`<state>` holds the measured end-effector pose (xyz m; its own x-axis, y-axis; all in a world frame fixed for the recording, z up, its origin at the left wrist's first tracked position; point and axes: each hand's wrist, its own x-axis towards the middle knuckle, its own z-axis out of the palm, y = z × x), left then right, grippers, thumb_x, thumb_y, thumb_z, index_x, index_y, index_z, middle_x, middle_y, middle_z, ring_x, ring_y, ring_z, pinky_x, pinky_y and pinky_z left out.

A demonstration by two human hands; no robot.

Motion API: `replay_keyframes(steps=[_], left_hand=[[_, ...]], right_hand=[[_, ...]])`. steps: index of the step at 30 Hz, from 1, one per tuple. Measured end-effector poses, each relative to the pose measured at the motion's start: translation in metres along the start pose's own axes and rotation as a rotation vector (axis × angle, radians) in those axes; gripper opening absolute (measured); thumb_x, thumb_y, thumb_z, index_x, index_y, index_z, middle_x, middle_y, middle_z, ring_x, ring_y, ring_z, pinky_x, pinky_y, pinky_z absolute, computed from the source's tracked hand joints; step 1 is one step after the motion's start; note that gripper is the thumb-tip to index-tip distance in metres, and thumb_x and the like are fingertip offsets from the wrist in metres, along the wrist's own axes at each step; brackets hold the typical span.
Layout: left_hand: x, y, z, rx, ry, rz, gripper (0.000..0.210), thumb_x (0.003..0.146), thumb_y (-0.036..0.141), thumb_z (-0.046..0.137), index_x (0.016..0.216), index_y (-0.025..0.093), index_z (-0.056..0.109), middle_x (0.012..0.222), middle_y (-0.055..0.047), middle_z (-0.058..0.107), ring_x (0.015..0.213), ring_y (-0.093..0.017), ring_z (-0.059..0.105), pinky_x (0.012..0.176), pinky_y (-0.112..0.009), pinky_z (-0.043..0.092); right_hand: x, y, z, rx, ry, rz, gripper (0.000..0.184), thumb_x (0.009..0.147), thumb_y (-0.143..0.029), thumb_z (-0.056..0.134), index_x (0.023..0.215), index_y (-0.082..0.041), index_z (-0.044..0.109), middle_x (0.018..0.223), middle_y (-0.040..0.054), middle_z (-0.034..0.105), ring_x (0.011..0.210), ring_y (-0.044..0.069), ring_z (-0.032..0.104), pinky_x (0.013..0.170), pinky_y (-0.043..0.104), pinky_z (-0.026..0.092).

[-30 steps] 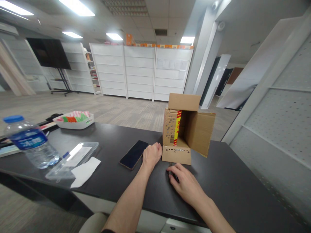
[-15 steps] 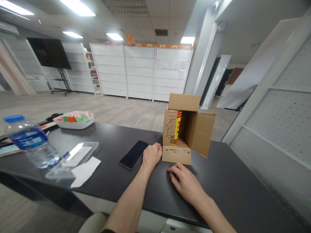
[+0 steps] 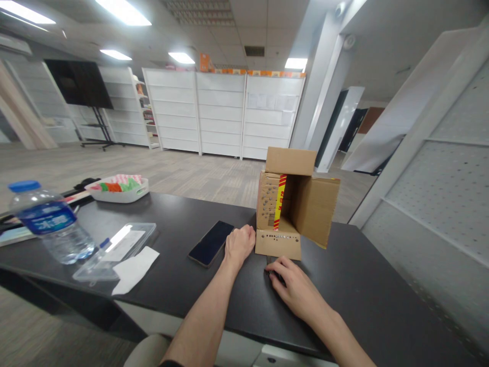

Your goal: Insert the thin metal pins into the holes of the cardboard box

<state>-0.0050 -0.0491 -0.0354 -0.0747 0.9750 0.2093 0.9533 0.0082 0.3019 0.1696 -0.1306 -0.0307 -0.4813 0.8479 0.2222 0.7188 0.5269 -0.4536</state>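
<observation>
Clenching the left hand (image 3: 240,247) into a fist on the black worktop (image 3: 344,278), between a flat dark smartphone (image 3: 211,243) and an open brown cardboard box (image 3: 305,209). Curling the right hand (image 3: 292,286) over a slim dark metal fork (image 3: 269,261) just before the box's lowered flap (image 3: 278,245); cannot tell whether gripped or merely covered.

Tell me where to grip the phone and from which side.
Probably pinch the phone by its long edges near the close end, coming from the person's left: it lies flat and thin, and the left hand crowds its far right corner.
</observation>
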Motion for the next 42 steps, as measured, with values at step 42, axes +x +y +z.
replay_keyframes(steps=[42], left_hand=[[0.000, 0.000, -0.001, -0.001, -0.002, 0.006, 0.048, 0.094, 0.040, 0.020, 0.091, 0.020, 0.064, 0.086, -0.013, 0.069, 0.082, -0.024, 0.066, 0.069, -0.030, 0.044]], right_hand=[[0.071, 0.025, -0.021, -0.274, 0.088, 0.364, 0.012, 0.086, -0.026, 0.046, 0.094, -0.023, 0.054, 0.084, 0.0032, 0.064, 0.071, 0.016, 0.058, 0.051, 0.024, 0.025]])
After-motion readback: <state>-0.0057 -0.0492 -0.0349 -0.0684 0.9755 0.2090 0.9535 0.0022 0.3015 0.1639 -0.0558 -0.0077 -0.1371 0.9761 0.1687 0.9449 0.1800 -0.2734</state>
